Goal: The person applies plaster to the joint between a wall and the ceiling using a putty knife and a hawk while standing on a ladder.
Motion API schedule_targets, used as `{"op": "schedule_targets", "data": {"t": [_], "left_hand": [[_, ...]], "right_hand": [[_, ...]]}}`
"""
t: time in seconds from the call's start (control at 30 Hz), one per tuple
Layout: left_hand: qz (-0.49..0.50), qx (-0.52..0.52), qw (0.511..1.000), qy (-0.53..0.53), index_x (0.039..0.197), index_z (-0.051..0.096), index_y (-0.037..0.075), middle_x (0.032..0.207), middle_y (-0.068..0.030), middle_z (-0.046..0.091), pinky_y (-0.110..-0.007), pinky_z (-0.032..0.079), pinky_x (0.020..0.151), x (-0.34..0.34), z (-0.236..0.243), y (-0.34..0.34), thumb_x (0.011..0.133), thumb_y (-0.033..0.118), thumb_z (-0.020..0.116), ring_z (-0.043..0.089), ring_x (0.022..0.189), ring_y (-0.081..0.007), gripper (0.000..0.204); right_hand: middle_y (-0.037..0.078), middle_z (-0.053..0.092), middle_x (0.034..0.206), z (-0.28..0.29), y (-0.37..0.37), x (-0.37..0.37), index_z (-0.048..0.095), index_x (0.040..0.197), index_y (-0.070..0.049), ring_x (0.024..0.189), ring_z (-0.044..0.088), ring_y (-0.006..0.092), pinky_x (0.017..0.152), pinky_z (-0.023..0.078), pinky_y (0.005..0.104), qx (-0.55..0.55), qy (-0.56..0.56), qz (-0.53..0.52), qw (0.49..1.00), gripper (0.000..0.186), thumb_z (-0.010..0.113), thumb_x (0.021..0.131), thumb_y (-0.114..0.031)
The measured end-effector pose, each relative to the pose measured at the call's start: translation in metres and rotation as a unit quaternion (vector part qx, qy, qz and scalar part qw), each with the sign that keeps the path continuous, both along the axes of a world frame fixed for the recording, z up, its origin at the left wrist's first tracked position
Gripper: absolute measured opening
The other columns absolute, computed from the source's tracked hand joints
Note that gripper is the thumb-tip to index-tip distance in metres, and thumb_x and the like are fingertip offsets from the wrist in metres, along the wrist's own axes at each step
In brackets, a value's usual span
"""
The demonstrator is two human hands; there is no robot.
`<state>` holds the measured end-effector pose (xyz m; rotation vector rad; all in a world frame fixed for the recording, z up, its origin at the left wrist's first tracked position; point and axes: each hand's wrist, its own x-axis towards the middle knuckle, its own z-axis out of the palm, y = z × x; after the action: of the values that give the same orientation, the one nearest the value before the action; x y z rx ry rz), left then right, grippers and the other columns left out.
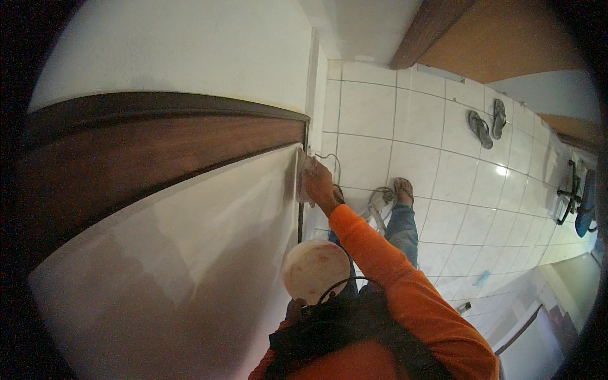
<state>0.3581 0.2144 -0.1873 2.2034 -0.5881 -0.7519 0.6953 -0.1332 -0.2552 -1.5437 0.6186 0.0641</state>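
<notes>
My right hand (318, 182), at the end of an orange sleeve, presses a flat scraper (299, 176) against the edge of the wall panel (240, 209), just under the corner of a dark brown wood band (171, 136). Its fingers are closed around the tool, whose far side is partly hidden. Close to my body, my left hand (296, 310) grips the lower left rim of a round white tub (316, 269) with pinkish smears on it. Much of that hand is in shadow. The panel has damp-looking grey patches beside smoother pale areas.
White floor tiles (424, 114) spread to the right. A pair of flip-flops (489, 126) lies there. A cable (335, 166) curls near my feet, beside a pale object (380, 201) between my legs. Black and blue equipment (577, 196) stands at the far right.
</notes>
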Motion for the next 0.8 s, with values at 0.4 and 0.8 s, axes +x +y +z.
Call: {"op": "schedule_targets", "data": {"t": [0.4, 0.8], "left_hand": [[0.021, 0.027, 0.995, 0.090, 0.091, 0.055, 0.003, 0.082, -0.0170, 0.059, -0.044, 0.045, 0.060, -0.014, -0.002, 0.004, 0.071, 0.026, 0.071, 0.058, 0.074, -0.0391, 0.034], [0.431, 0.080, 0.692, 0.574, 0.099, 0.054, 0.003, 0.086, -0.0139, 0.060, -0.041, 0.045, 0.065, 0.018, 0.031, -0.016, 0.077, 0.029, 0.068, 0.058, 0.077, -0.0314, 0.037]], "right_hand": [[0.022, 0.063, 0.096, 0.058, -0.038, -0.005, 0.053, 0.113, 0.000, 0.085, 0.062, 0.0359, 0.079, 0.051, 0.0421, -0.048, -0.012, 0.258, 0.965, 0.032, 0.049, 0.083, -0.011], [0.019, 0.063, 0.082, -0.001, -0.018, -0.009, 0.059, 0.087, 0.005, 0.079, 0.061, 0.0318, 0.069, 0.047, 0.0402, 0.157, 0.120, -0.015, 0.980, 0.022, 0.049, 0.088, -0.014]]}}
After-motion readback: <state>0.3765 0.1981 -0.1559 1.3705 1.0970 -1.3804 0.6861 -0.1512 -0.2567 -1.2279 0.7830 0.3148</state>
